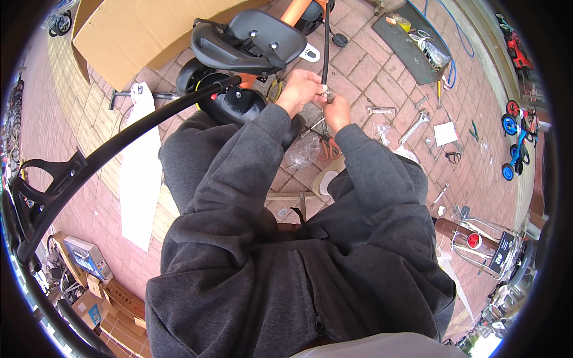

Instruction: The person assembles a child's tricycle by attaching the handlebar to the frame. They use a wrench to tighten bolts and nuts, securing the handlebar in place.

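Observation:
Both hands meet at the lower end of a thin black bar [326, 56] that belongs to a child's ride-on with a black seat [262, 39] and an orange frame [295, 11]. The fingers of my left hand [301, 90] are closed around that end. My right hand [338, 113] is closed just beside it, against a small metal piece [329, 95] that looks like a fitting; its exact kind is too small to tell. A long curved black push bar [128, 131] sweeps past my left side. Below my hands lies a clear plastic bag [303, 150].
Wrenches [415, 127], pliers [474, 130] and a white paper [445, 134] are scattered on the brick paving at right. A dark tool tray [412, 51] stands beyond. Large cardboard [137, 30] rises at far left; boxes [119, 304] are stacked at lower left. A parked bike [471, 238] stands at right.

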Demonstrator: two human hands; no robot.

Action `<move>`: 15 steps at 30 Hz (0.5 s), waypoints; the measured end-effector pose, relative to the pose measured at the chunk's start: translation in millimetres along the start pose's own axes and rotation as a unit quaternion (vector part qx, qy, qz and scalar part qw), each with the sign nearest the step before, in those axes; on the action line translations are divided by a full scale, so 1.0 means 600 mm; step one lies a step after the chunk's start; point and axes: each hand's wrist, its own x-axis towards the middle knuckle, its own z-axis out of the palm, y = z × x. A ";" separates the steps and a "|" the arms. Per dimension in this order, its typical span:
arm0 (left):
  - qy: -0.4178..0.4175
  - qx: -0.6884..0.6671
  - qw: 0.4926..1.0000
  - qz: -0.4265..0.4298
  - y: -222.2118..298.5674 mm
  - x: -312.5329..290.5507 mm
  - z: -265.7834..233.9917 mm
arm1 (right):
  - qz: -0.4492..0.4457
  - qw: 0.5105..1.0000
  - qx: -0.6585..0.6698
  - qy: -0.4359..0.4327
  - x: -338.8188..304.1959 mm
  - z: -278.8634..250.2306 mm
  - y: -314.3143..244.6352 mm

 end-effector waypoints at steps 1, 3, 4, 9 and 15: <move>0.001 -0.006 1.000 -0.004 0.001 0.000 0.000 | -0.058 0.997 -0.041 0.018 -0.001 -0.005 -0.003; -0.001 -0.023 1.000 -0.011 0.005 -0.001 -0.001 | 0.020 0.997 0.060 -0.040 -0.004 -0.016 -0.015; -0.003 -0.033 0.999 -0.014 0.007 -0.002 -0.001 | 0.154 0.961 0.199 -0.114 -0.006 -0.026 -0.022; -0.002 -0.024 1.000 -0.001 0.014 -0.004 -0.002 | 0.261 0.835 0.465 -0.137 -0.016 -0.049 -0.059; -0.007 0.057 0.998 0.008 0.006 -0.001 -0.006 | 0.282 0.813 0.484 -0.162 -0.014 -0.060 -0.075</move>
